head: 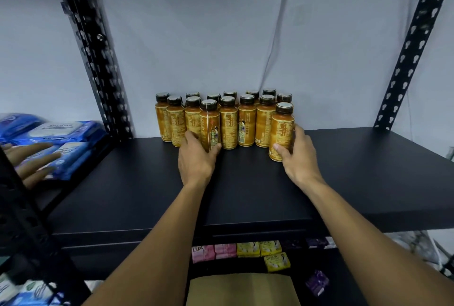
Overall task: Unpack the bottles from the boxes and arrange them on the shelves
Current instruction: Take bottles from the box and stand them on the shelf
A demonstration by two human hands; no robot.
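Note:
Several amber bottles with dark caps stand in two rows at the back of a black shelf [245, 182]. My left hand [196, 158] grips a front bottle [210, 126] near the middle of the group, thumb on its right side. My right hand [298, 155] grips another bottle [282, 128] at the right end, standing a little in front of the rows. Both bottles are upright on the shelf board.
Black perforated uprights [98, 60] frame the shelf left and right. Blue wipe packs [61, 133] lie on the neighbouring left shelf, with another person's hand [32, 160] on them. Soap bars [245, 249] sit on the shelf below, and a cardboard box [242, 288] is under my arms.

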